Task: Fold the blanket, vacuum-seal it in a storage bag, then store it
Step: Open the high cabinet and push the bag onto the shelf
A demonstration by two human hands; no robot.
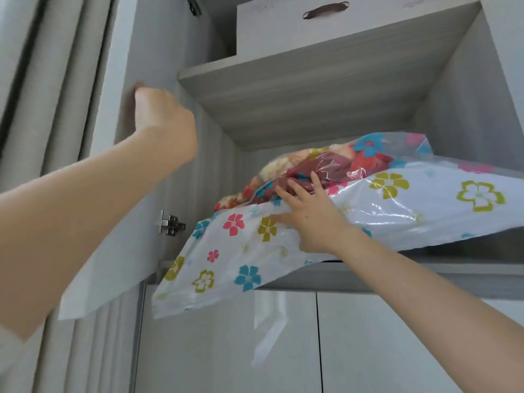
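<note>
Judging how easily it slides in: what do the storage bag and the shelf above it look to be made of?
Storage bag: thin glossy plastic film, flower-printed and partly clear; it shows glare and creases. Shelf: probably laminated board, matte, with a printed grey wood-grain; its edge looks thick and square.

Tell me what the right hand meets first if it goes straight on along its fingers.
The right hand touches the storage bag; going on, it would likely press into the blanket bulging inside it. Depth behind it is unclear.
</note>
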